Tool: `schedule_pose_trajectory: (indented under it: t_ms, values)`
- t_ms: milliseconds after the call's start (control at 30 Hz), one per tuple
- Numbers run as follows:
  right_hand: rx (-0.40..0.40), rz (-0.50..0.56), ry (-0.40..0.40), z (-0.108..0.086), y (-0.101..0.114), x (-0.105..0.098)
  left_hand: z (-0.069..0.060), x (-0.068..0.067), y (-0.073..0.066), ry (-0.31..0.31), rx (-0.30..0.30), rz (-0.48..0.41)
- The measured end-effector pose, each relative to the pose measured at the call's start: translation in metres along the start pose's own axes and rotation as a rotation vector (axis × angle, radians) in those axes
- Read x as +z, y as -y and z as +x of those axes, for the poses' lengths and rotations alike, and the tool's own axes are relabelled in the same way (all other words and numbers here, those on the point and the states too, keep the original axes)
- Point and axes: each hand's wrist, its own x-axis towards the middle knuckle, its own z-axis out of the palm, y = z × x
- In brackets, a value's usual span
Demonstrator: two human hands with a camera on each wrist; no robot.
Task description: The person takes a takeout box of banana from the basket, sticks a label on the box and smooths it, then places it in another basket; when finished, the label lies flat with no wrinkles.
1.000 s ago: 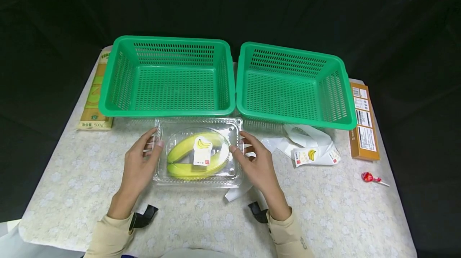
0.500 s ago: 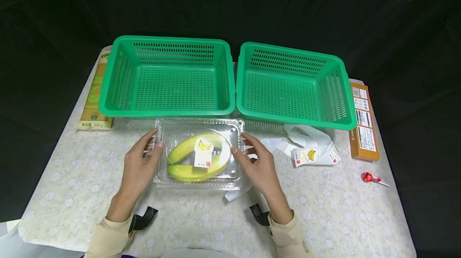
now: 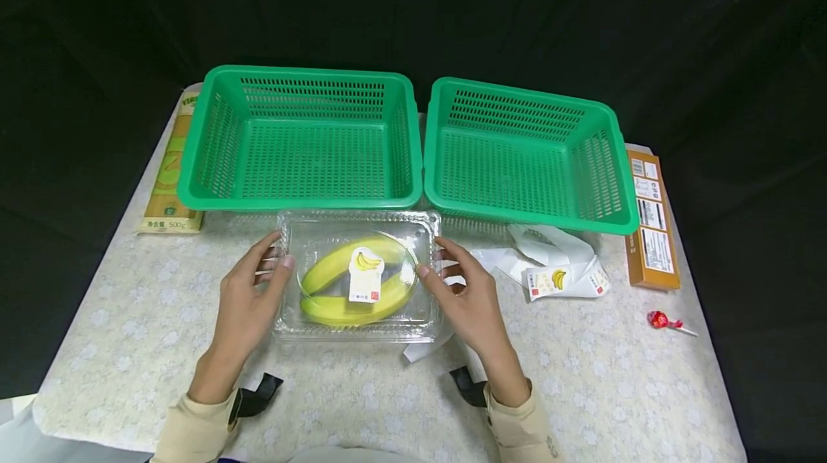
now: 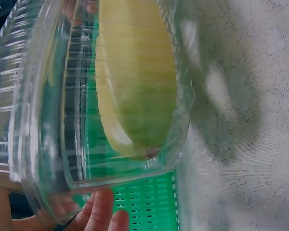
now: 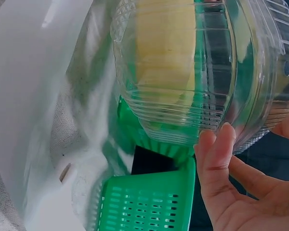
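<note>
My left hand and right hand grip the opposite ends of a clear plastic clamshell container. Two yellow-green bananas lie inside it, and a white label with a banana picture is on its lid. In the left wrist view, the container is held above the tablecloth, with a shadow below. My thumbs are on the lid side. Fingertips of the right hand touch the container's edge in the right wrist view.
Two green baskets stand side by side behind the container. A 500g packet lies left, an orange box right. Crumpled white plastic with a banana print and a red lollipop lie on the right.
The container has risen slightly toward the head camera in both hands, and its right end has shifted a little to the right. The baskets and the other items stay put.
</note>
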Motion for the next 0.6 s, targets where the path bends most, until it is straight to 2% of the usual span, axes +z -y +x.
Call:
schedule_pose_trajectory:
  t_ms: [400,600]
  values:
    - [-0.002,0.008,0.004,0.003,-0.0022,-0.0004,0.002,0.0006,-0.0008,-0.013,0.0,0.002]
    - [-0.03,0.063,-0.007,0.0052,0.0051,-0.0063,0.0037,-0.004,-0.0046,-0.038,0.062,-0.067]
